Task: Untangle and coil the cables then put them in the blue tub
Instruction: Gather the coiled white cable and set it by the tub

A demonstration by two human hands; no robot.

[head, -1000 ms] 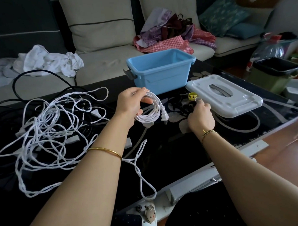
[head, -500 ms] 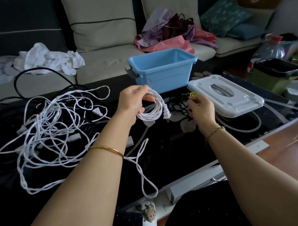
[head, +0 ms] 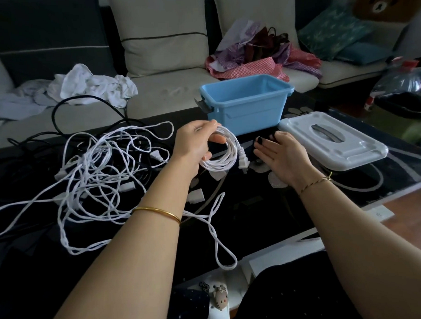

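My left hand grips a small coil of white cable just above the black glass table; the coil's plug hangs at its right side. My right hand hovers right of the coil, fingers stretched out toward the blue tub, with something small and dark at the fingertips. Nothing shows inside the tub, which stands at the table's far edge. A large tangle of white cables lies to the left, mixed with black cable.
The tub's white lid lies flat to the right of my right hand. A sofa behind the table carries white cloth and a pile of clothes. A dark bin stands at the far right.
My right hand has left the spot by the lid and moved left toward the coil, its fingers now straightened. The yellow item it handled is out of sight. The left hand keeps the coil.
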